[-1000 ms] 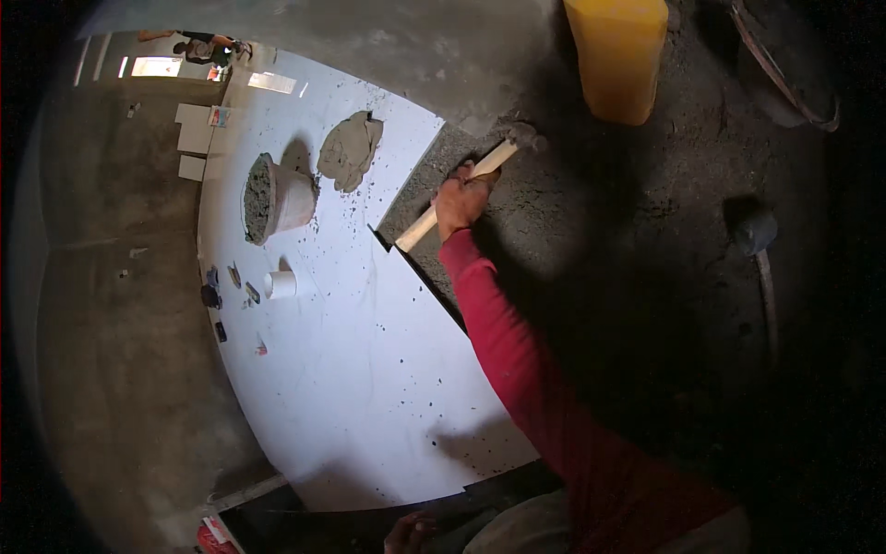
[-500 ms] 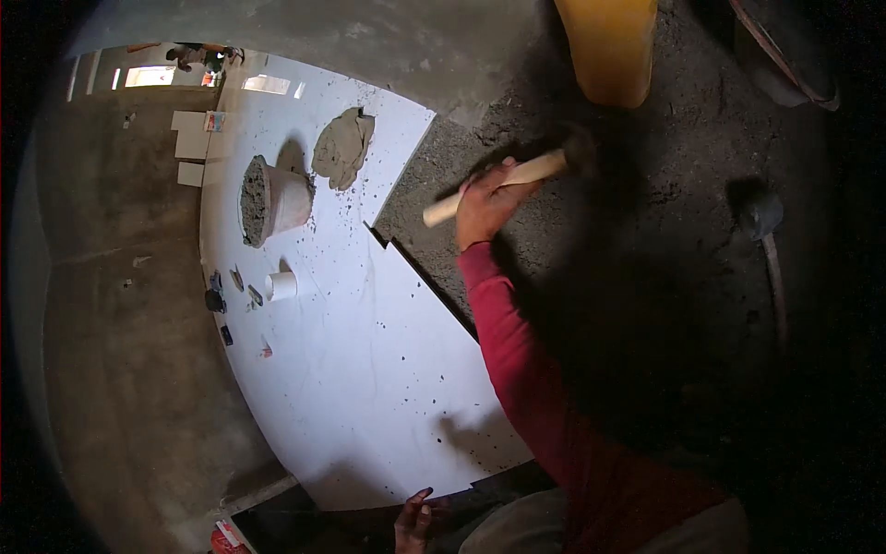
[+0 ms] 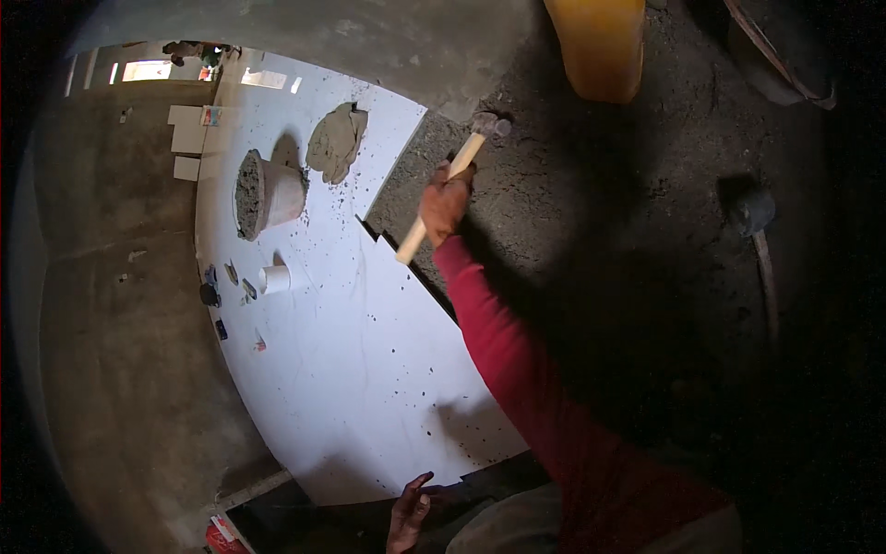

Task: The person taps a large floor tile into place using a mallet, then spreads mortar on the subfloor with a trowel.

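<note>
My right hand (image 3: 446, 203), at the end of a red sleeve, is closed round the pale wooden handle of a hammer (image 3: 468, 155). The dark metal head points away, over rough grey mortar (image 3: 526, 217). The handle's butt hangs over the stepped edge of the white tiled floor (image 3: 360, 332). Low in the picture, beside my knee and the near edge of the tiles, my left hand (image 3: 409, 513) is held with fingers apart and nothing in it. Part of that hand runs past the lower rim.
On the tiles stand a bucket of mortar (image 3: 277, 196), a mortar heap (image 3: 337, 143) and a white cup (image 3: 275, 279), with small tools nearby. A yellow container (image 3: 600, 51) stands at the far right. A mallet (image 3: 759, 217) lies right; a basin (image 3: 771, 60) stands behind it.
My right hand has moved left and a little nearer with the hammer. The hammer has swung to a steeper angle, its head now further left. My left hand's fingers have shifted slightly.
</note>
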Tool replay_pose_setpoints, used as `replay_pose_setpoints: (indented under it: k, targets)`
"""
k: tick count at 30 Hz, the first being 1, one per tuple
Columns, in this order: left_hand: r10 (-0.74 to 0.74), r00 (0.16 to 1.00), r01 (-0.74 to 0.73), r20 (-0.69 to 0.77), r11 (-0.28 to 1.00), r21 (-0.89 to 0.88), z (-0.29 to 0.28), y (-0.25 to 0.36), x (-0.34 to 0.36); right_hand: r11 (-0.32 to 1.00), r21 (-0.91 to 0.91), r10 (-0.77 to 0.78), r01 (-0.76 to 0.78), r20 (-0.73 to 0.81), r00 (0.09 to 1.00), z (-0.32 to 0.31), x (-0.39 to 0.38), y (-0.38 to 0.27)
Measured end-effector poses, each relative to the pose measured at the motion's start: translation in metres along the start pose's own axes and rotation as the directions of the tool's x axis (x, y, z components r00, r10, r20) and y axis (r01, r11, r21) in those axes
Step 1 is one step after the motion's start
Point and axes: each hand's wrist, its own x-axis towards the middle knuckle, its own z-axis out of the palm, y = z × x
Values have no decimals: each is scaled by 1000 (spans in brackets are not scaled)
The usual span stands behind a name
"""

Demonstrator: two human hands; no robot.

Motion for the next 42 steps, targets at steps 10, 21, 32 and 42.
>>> replay_pose_setpoints:
  k: [10, 21, 32, 42]
  targets:
    - [-78, 996, 78, 53, 997, -9, -1, 5, -2, 911, 228, 328, -343, 103, 939, 4, 8, -7]
    - [-4, 986, 29, 166, 989, -148, -4, -6, 0, 939, 160, 296, -305, 79, 952, 6, 17, -13]
    - [63, 986, -26, 156, 973, -230, -1, -4, -1, 880, 325, 340, -346, 76, 937, 0, 24, -27]
    - [86, 992, -89, 93, 995, 35, 3, 0, -2, 924, 268, 258, -274, 94, 961, -21, 35, -27]
